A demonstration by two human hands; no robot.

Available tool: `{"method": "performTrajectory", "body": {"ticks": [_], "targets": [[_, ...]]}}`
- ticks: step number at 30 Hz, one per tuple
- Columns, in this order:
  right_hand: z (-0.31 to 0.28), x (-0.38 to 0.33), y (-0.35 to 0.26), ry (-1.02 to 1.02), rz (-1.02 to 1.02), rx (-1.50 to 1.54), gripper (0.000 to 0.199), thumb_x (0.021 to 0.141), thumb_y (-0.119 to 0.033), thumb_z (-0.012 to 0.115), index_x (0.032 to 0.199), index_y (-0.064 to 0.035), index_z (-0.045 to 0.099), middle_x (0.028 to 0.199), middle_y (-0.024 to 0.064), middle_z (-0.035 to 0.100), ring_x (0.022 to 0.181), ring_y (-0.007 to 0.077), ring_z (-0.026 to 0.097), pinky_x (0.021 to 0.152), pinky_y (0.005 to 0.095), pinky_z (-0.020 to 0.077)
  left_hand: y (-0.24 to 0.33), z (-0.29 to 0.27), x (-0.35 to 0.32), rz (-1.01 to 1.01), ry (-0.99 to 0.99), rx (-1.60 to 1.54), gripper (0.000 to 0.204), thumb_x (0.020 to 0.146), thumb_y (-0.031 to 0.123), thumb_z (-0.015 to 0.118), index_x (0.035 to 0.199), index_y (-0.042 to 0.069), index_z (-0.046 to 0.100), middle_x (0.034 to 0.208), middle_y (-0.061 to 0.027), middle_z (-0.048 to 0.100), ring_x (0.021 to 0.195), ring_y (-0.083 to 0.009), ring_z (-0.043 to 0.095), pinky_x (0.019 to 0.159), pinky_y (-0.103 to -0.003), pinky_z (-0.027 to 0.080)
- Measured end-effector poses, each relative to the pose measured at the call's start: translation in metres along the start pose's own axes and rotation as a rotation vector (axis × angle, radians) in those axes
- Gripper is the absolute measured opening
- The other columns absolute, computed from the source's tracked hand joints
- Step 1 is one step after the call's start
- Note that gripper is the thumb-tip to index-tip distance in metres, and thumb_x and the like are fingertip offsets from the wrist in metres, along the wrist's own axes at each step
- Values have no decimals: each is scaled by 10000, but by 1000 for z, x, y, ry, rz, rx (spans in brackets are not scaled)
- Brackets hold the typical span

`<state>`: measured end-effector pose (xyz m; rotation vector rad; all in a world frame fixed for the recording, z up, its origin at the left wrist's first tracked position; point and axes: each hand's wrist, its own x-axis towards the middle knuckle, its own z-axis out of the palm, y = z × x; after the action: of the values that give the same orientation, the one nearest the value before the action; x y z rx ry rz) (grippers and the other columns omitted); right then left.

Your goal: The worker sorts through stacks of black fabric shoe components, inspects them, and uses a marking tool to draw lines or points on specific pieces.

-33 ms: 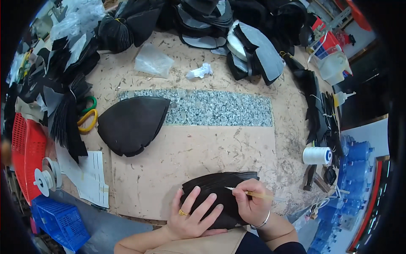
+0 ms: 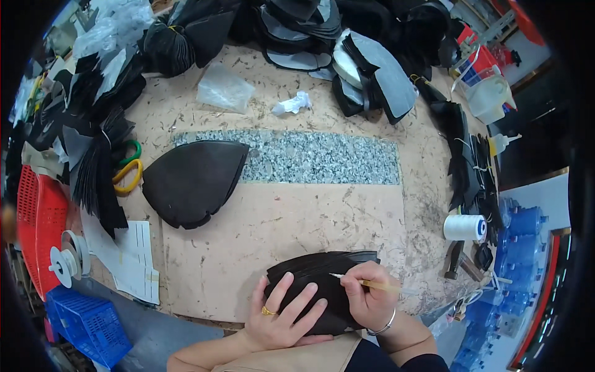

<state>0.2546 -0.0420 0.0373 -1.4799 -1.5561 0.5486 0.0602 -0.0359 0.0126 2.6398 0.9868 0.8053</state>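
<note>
Scuffed brown board covers the workbench (image 2: pixel 279 229), with a grey speckled stone slab (image 2: pixel 322 158) well beyond the hands and a rounded dark leather piece (image 2: pixel 192 180) off to their far left. Close to the person, the left hand (image 2: pixel 282 316) lies flat with fingers spread, pinning a fanned stack of black cut pieces (image 2: pixel 322 273), while the right hand (image 2: pixel 369 297) pinches a slim marking pen (image 2: pixel 372 284) with its tip on the top piece. Marking looks to be the step in hand, and I'd judge the next stroke needs the stack held firm so the line runs true

Your left hand (image 2: pixel 280 319): gold ring on one of your fingers. Your right hand (image 2: pixel 370 302): thin silver bangle at wrist. Your arms bare. Tan apron, dark top.
</note>
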Motion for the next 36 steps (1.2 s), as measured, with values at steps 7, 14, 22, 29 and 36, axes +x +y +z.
{"method": "performTrajectory", "body": {"ticks": [7,14,22,29,36], "targets": [[-2,2,-1,-28,-8,8,116,812,-32,677,864,-60,577,712,70,605,527,184,571,450,282,438,0,1,0,-18,2,1,531,769,668,556,1041,226,668,1236,-35,577,1183,-330,495,994,-580,315],[-4,1,-2,-70,-15,33,129,814,-25,674,851,-52,553,684,76,590,534,180,568,462,274,433,-1,-1,-2,-26,-15,3,544,775,679,536,1057,231,664,1244,-27,570,1195,-332,487,1004,-575,307],[-11,-7,6,180,18,592,69,963,-86,475,1003,-30,482,883,131,562,671,133,532,595,242,458,-7,-21,19,-143,-140,-198,910,699,695,583,1250,-24,497,1317,-179,459,1152,-339,441,980,-488,287],[-18,-11,15,379,-23,555,107,960,-108,496,1029,-27,495,915,124,553,700,142,541,629,251,465,-4,-25,27,-174,-102,-221,723,630,316,817,1232,31,536,1245,-153,477,1082,-341,449,922,-446,362],[-26,-12,12,415,91,680,99,955,-85,505,1034,-26,506,857,91,602,686,122,556,631,244,477,-60,-31,73,-163,166,-366,332,666,-44,724,980,38,657,1106,-141,573,999,-287,589,849,-359,492]]}}
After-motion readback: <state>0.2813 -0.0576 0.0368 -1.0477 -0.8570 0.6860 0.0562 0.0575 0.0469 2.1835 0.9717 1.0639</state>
